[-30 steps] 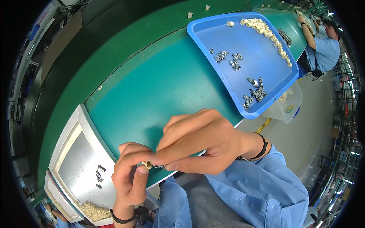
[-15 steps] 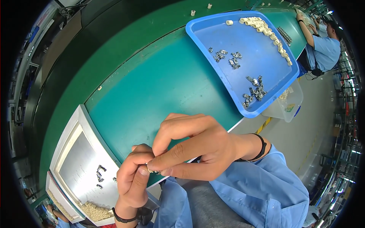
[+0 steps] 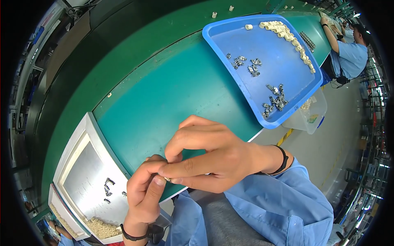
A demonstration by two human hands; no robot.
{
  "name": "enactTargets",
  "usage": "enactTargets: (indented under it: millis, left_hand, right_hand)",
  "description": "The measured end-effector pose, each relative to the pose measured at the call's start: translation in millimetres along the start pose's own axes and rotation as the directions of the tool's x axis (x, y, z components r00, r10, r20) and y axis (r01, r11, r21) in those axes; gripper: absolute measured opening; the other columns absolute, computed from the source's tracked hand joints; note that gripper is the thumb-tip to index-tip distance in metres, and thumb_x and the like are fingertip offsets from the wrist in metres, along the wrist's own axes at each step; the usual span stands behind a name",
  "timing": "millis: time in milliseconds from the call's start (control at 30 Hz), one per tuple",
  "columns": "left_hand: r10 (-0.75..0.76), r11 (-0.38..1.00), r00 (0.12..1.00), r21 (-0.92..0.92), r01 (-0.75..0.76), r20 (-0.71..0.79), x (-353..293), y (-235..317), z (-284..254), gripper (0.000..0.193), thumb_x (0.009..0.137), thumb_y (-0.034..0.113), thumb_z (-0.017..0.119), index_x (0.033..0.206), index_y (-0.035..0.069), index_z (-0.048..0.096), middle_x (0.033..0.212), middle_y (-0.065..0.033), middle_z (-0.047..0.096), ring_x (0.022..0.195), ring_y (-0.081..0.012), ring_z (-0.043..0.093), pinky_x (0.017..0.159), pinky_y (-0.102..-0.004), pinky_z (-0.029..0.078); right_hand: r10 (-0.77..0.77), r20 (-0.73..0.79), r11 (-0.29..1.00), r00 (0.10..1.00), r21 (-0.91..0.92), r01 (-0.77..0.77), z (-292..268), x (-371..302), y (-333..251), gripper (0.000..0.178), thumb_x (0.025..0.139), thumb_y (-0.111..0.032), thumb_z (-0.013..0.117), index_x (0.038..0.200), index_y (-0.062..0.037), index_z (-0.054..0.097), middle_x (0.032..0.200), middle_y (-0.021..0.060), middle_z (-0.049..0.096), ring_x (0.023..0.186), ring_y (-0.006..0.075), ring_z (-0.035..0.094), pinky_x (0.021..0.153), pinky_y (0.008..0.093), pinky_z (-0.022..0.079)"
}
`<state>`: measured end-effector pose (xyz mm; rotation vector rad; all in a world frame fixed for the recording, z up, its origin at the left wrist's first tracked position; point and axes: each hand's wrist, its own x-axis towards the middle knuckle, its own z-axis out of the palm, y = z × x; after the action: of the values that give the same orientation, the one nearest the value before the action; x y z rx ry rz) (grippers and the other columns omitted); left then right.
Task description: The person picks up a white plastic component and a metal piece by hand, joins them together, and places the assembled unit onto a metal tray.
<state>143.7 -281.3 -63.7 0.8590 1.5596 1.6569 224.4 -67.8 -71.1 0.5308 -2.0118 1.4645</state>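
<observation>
My left hand and my right hand meet low in the middle, over the near edge of the green bench. Thumbs and fingertips of both are closed together on a small cream part, most of it hidden by the fingers. Beyond them at the right lies a blue tray, holding short cream tubes in a curved row and clusters of small metal clips. By my left hand, a white-framed tray carries a few metal clips and a heap of small cream pieces.
A dark green strip runs along the bench's far side, with a few cream tubes standing on it. A clear plastic bin is below the blue tray. Another person works at the far right.
My fingertips have shifted around the cream part, and the dark metal bit seen beside it is now hidden. The tubes on the far strip have slid slightly to the right.
</observation>
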Motion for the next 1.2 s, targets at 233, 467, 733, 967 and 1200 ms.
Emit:
enactTargets:
  millis: [233,467,733,967,1200]
  left_hand:
    - [-0.223,0.927,0.974,-0.315,0.201,-0.034,10,-1,4,0.019,0.1,-0.001,0.062,0.119,-0.004,0.063,0.111,-0.011,0.067,0.104,-0.0175,0.061,0.093,-0.0299,0.049]
    - [0.015,0.942,0.989,0.333,0.034,-0.145,85,-3,-49,0.016,0.095,-0.001,0.066,0.111,-0.001,0.067,0.109,-0.0078,0.067,0.102,-0.0142,0.061,0.091,-0.0297,0.047]
    - [0.156,0.793,0.975,0.609,-0.027,-0.161,272,-52,-99,0.016,0.092,0.005,0.07,0.107,-0.001,0.069,0.093,-0.001,0.065,0.086,-0.0088,0.055,0.08,-0.0252,0.047]
    - [0.089,0.796,0.965,0.6,0.081,-0.248,349,-91,-64,0.018,0.091,0.005,0.074,0.108,-0.001,0.072,0.092,0.0006,0.067,0.082,-0.0079,0.056,0.08,-0.0245,0.048]
    - [0.156,0.832,0.971,0.554,-0.029,-0.184,355,-98,-35,0.018,0.087,0.007,0.078,0.104,0.001,0.075,0.093,-0.0034,0.071,0.087,-0.015,0.062,0.085,-0.0304,0.052]
  right_hand:
    - [-0.041,0.072,0.955,0.997,-0.291,0.06,-3,-12,11,0.038,0.088,-0.013,0.076,0.126,-0.0087,0.073,0.109,0.0081,0.067,0.084,0.0214,0.065,0.081,0.0388,0.048]
    - [0.232,0.01,0.699,0.973,-0.697,-0.16,-92,-34,7,0.044,0.091,-0.018,0.074,0.134,-0.0081,0.067,0.125,0.014,0.063,0.105,0.0303,0.064,0.09,0.0434,0.049]
    - [0.529,-0.362,0.198,0.767,-0.827,-0.527,-159,-81,13,0.043,0.091,-0.019,0.073,0.131,-0.0051,0.066,0.131,0.0152,0.061,0.117,0.0357,0.059,0.101,0.0462,0.047]
    - [0.42,-0.323,0.201,0.848,-0.878,-0.434,-166,-74,43,0.036,0.089,-0.009,0.071,0.125,-0.0038,0.069,0.125,0.0137,0.062,0.111,0.0336,0.06,0.099,0.0451,0.05]
    - [0.481,-0.305,0.28,0.822,-0.835,-0.474,-171,-72,46,0.024,0.085,-0.001,0.07,0.109,-0.0028,0.07,0.112,0.0097,0.064,0.099,0.0308,0.062,0.09,0.043,0.052]
